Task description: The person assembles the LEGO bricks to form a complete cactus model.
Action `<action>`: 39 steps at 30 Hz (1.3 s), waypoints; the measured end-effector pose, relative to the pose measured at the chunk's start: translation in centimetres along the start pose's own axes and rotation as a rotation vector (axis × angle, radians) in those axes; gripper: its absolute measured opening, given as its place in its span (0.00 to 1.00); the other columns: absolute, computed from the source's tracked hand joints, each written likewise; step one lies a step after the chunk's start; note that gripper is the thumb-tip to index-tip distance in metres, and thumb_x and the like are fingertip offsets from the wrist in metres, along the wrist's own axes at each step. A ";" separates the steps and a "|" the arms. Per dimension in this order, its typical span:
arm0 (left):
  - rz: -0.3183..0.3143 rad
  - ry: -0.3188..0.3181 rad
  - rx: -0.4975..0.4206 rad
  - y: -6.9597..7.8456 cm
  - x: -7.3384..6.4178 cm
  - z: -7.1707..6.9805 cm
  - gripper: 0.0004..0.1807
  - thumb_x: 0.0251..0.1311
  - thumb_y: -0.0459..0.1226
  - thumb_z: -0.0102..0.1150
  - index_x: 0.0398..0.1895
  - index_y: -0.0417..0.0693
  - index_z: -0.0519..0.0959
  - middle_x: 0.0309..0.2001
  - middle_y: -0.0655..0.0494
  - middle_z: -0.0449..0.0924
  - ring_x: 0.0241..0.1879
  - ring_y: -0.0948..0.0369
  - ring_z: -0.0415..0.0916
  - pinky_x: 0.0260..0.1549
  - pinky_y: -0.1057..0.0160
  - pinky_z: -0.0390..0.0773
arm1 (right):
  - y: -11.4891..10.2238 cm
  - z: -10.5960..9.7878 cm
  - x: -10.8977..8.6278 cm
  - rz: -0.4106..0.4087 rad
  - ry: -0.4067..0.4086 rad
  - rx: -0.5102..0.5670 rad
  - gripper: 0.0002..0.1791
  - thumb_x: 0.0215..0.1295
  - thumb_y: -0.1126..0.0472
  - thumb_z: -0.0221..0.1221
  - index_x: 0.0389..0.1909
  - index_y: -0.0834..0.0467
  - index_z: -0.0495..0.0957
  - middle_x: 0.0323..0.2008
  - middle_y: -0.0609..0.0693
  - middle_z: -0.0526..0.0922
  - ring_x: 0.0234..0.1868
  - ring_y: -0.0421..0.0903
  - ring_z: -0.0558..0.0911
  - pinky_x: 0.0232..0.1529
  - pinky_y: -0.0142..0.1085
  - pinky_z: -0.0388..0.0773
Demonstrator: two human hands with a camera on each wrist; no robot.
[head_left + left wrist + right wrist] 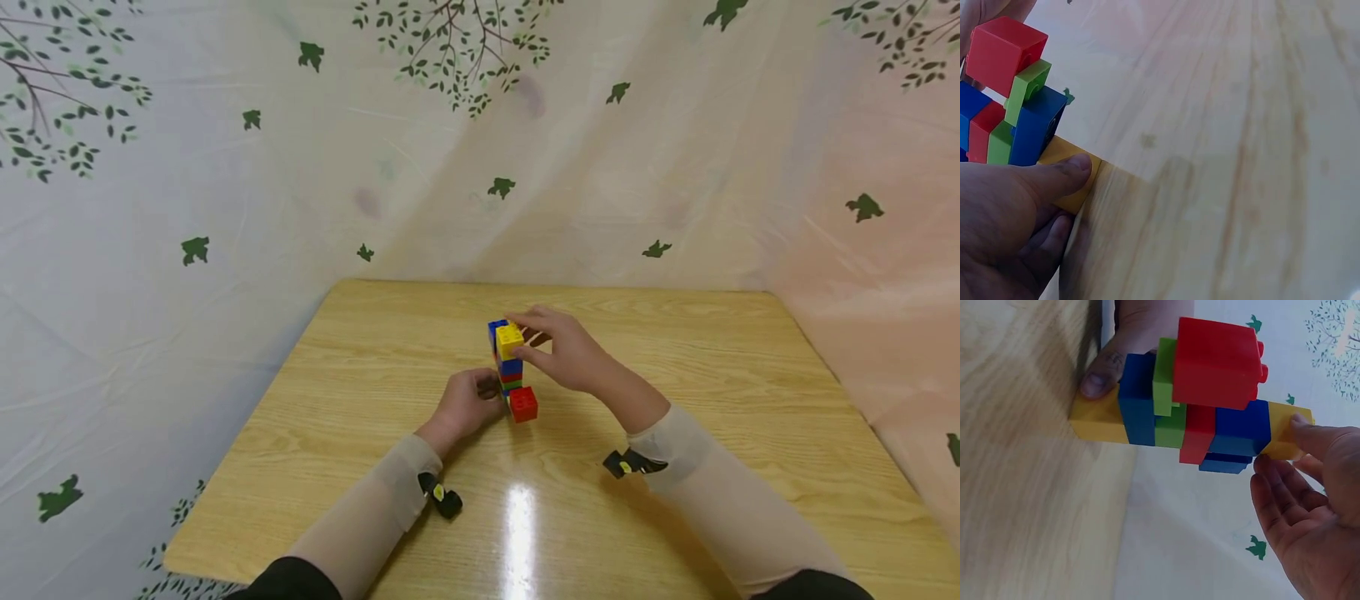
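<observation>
A tower of toy building bricks stands upright on the wooden table (360, 350). My left hand (467, 404) grips the yellow bottom brick (1105, 419), its thumb lying along one face. At the top, my right hand (567, 350) pinches the yellow top brick (1282, 428) between thumb and fingers. Between them are a blue brick (1138, 400), a thin green brick (1170, 430), a red brick (1199, 434) and another blue brick (1242, 431). A larger red brick (523, 404) juts out toward me on a thin green piece (1164, 378). Another blue brick (495, 327) shows on the tower's far side.
Behind the table hangs a pale cloth (450, 217) printed with green leaves and branches. Each wrist carries a small black camera, the left one (442, 497) and the right one (630, 462), close over the tabletop. A bright reflection lies on the near part of the table.
</observation>
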State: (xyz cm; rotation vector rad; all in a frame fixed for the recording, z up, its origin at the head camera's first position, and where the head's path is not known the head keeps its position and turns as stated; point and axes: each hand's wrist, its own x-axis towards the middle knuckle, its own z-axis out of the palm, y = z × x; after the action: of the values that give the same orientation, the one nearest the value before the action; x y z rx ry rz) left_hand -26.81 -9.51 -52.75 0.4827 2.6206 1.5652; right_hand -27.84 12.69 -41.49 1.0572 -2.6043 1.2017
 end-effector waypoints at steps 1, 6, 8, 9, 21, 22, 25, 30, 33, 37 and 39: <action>-0.001 0.001 -0.002 0.0 0.0 0.0 0.13 0.58 0.32 0.77 0.47 0.45 0.88 0.45 0.55 0.90 0.48 0.61 0.86 0.51 0.62 0.85 | 0.1 0.0 -0.3 0.016 0.000 0.026 0.33 0.72 0.59 0.67 0.76 0.54 0.71 0.59 0.54 0.80 0.52 0.51 0.83 0.56 0.50 0.83; -0.012 0.014 0.011 0.1 -0.1 0.2 0.14 0.58 0.34 0.78 0.47 0.47 0.87 0.44 0.58 0.90 0.47 0.63 0.86 0.51 0.62 0.85 | 0.5 0.1 -2.3 0.122 0.018 0.124 0.29 0.73 0.54 0.67 0.69 0.57 0.70 0.55 0.52 0.81 0.53 0.50 0.83 0.56 0.51 0.83; -0.015 0.023 0.029 0.2 -0.2 0.3 0.16 0.57 0.36 0.79 0.48 0.47 0.86 0.44 0.58 0.89 0.46 0.63 0.86 0.51 0.61 0.85 | 0.7 0.0 -3.3 0.157 0.014 0.139 0.23 0.72 0.53 0.68 0.60 0.56 0.72 0.50 0.51 0.81 0.50 0.48 0.83 0.55 0.50 0.83; -0.015 0.031 0.044 0.3 -0.2 0.4 0.17 0.56 0.37 0.80 0.49 0.47 0.86 0.44 0.58 0.89 0.45 0.63 0.86 0.51 0.61 0.85 | 0.8 0.0 -3.8 0.172 0.005 0.142 0.21 0.72 0.53 0.68 0.56 0.56 0.71 0.48 0.50 0.81 0.49 0.47 0.83 0.54 0.50 0.83; -0.038 0.141 0.323 0.8 0.1 1.6 0.27 0.49 0.51 0.84 0.50 0.52 0.84 0.39 0.62 0.89 0.36 0.65 0.82 0.41 0.60 0.83 | 1.7 1.0 -6.8 0.161 -0.054 0.005 0.30 0.60 0.53 0.77 0.53 0.53 0.69 0.47 0.45 0.83 0.49 0.48 0.83 0.49 0.51 0.85; -0.037 0.145 0.332 0.8 0.1 1.7 0.27 0.49 0.51 0.84 0.49 0.52 0.84 0.38 0.62 0.88 0.35 0.65 0.82 0.40 0.61 0.82 | 1.8 1.1 -6.8 0.160 -0.044 -0.021 0.30 0.59 0.54 0.78 0.53 0.53 0.69 0.47 0.46 0.83 0.49 0.48 0.83 0.49 0.50 0.86; -0.032 0.163 0.352 0.9 0.2 1.9 0.26 0.48 0.51 0.84 0.46 0.53 0.84 0.33 0.64 0.85 0.32 0.64 0.79 0.35 0.61 0.80 | 2.1 1.5 -6.9 0.150 -0.021 -0.106 0.32 0.56 0.56 0.80 0.53 0.54 0.68 0.47 0.48 0.83 0.48 0.51 0.85 0.48 0.48 0.86; -0.031 0.179 0.385 1.2 0.2 2.1 0.27 0.46 0.53 0.84 0.45 0.53 0.83 0.31 0.63 0.83 0.29 0.63 0.77 0.31 0.61 0.78 | 2.4 1.8 -6.9 0.150 0.010 -0.189 0.30 0.57 0.62 0.79 0.49 0.55 0.67 0.43 0.50 0.83 0.43 0.54 0.86 0.43 0.42 0.86; -0.044 0.177 0.403 1.4 0.2 2.2 0.30 0.47 0.54 0.84 0.49 0.52 0.83 0.36 0.61 0.86 0.30 0.63 0.78 0.32 0.60 0.79 | 2.6 2.0 -6.7 0.151 0.030 -0.228 0.28 0.57 0.64 0.78 0.46 0.56 0.67 0.40 0.50 0.82 0.40 0.53 0.84 0.40 0.39 0.85; -0.064 0.172 0.408 1.7 0.1 2.3 0.32 0.47 0.55 0.84 0.52 0.50 0.83 0.40 0.59 0.87 0.32 0.64 0.79 0.36 0.60 0.80 | 2.8 2.1 -6.5 0.166 0.050 -0.249 0.28 0.56 0.63 0.79 0.44 0.56 0.67 0.38 0.49 0.81 0.39 0.53 0.82 0.39 0.38 0.83; -0.065 0.171 0.406 1.7 0.1 2.4 0.33 0.48 0.55 0.84 0.53 0.50 0.82 0.40 0.58 0.87 0.33 0.62 0.79 0.36 0.60 0.81 | 3.0 2.1 -6.5 0.172 0.057 -0.256 0.29 0.55 0.63 0.80 0.44 0.55 0.66 0.38 0.49 0.80 0.37 0.52 0.81 0.38 0.38 0.82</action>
State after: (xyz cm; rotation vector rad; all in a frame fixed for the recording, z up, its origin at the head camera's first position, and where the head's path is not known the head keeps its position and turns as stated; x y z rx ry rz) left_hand -25.99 -6.72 -52.38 0.2861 3.0625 1.0975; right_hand -24.36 16.19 -47.04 0.7542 -2.7552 0.8783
